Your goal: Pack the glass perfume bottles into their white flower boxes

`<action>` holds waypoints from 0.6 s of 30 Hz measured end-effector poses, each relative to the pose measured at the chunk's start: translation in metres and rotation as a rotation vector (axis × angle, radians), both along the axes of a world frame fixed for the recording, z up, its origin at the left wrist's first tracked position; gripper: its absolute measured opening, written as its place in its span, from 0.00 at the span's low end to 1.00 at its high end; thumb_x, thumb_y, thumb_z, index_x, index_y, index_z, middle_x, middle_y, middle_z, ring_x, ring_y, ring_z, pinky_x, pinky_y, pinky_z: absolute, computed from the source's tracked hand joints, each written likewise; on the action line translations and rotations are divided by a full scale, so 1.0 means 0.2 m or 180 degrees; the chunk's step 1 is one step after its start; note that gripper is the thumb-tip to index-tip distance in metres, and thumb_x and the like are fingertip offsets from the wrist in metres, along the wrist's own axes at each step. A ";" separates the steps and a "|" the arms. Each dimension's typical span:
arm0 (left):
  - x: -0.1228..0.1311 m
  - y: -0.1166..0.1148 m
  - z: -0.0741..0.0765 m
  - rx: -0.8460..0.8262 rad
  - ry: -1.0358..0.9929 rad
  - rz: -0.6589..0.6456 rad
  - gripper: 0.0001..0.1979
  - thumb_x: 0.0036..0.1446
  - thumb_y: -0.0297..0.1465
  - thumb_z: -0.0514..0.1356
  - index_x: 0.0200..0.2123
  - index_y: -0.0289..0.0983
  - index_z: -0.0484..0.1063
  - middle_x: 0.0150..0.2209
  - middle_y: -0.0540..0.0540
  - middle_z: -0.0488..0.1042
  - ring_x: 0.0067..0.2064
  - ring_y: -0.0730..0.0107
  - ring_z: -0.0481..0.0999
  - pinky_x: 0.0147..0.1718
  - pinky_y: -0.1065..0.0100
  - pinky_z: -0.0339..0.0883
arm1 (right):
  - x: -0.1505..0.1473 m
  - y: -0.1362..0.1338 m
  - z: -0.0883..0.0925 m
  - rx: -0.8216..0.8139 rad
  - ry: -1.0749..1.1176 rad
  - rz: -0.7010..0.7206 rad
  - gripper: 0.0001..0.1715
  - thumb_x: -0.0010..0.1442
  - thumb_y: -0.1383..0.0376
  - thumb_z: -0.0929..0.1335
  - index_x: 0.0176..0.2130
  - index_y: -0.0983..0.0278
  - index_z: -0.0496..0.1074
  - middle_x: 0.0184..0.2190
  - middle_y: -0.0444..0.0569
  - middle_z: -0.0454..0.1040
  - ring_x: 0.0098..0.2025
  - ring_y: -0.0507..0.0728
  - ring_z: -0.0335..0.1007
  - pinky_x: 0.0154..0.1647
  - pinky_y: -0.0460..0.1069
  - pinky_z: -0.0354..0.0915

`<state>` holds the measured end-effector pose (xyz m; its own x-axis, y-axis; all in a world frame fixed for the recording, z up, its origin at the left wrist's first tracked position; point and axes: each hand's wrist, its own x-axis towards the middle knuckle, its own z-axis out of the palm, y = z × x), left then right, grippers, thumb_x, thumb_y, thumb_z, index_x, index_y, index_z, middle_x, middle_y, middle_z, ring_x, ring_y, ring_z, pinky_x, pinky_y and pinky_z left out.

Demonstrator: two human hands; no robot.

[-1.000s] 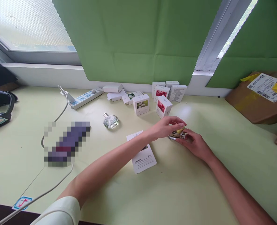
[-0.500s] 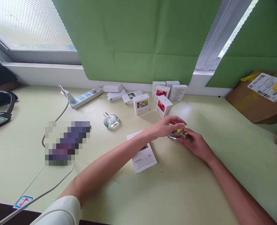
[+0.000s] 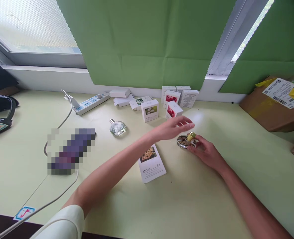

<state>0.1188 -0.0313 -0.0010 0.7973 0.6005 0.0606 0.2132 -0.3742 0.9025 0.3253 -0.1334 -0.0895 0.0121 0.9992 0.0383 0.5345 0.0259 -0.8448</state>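
Observation:
A glass perfume bottle [image 3: 183,141] with a gold cap lies tilted on the table at right of centre. My right hand [image 3: 206,151] grips it from the right, fingers and thumb around its cap end. Above and to the left of the bottle, my left hand [image 3: 173,128] hangs in the air with its fingers apart and nothing in them. Beneath my left wrist is a flat white box [image 3: 153,167] with an orange flower picture; the forearm hides its far part.
Several small white boxes with flower pictures, such as the one with white flowers [image 3: 150,111], stand near the wall. A second glass bottle [image 3: 117,128] lies left of centre. A power strip [image 3: 91,104], a pixelated dark object [image 3: 73,151] and a cable [image 3: 59,199] are left; a cardboard carton [image 3: 266,106] is right.
My left hand has let go of the bottle's gold cap and lifted up and left, uncovering the cap. My right hand stays on the bottle.

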 end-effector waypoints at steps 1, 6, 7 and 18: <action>-0.04 0.03 0.03 0.0153 0.0187 0.0038 0.26 0.62 0.52 0.51 0.52 0.40 0.69 0.49 0.44 0.73 0.48 0.65 0.72 0.45 0.67 0.64 | 0.00 0.00 0.00 0.0001 -0.0009 0.0012 0.30 0.59 0.49 0.69 0.57 0.55 0.68 0.49 0.48 0.74 0.45 0.60 0.70 0.50 0.55 0.65; -0.25 0.17 0.15 0.0766 0.2101 -0.0150 0.27 0.59 0.54 0.52 0.52 0.44 0.69 0.51 0.44 0.73 0.45 0.62 0.73 0.39 0.66 0.65 | 0.00 0.00 0.01 0.0049 -0.0182 0.0060 0.28 0.59 0.48 0.68 0.55 0.56 0.70 0.41 0.47 0.73 0.40 0.58 0.68 0.45 0.53 0.64; -0.28 0.19 0.15 0.0771 0.2443 -0.0201 0.27 0.58 0.54 0.52 0.52 0.45 0.69 0.52 0.44 0.72 0.47 0.60 0.72 0.40 0.64 0.65 | 0.00 0.00 0.01 0.0052 -0.0240 0.0047 0.28 0.59 0.47 0.68 0.54 0.57 0.70 0.39 0.47 0.72 0.38 0.57 0.67 0.44 0.53 0.64; -0.40 0.29 0.15 0.0474 0.3187 -0.0407 0.14 0.52 0.42 0.61 0.38 0.41 0.73 0.45 0.45 0.77 0.37 0.63 0.77 0.34 0.64 0.69 | 0.00 0.00 0.01 0.0162 -0.0266 0.0049 0.30 0.58 0.44 0.67 0.52 0.58 0.72 0.34 0.47 0.74 0.34 0.57 0.68 0.39 0.53 0.67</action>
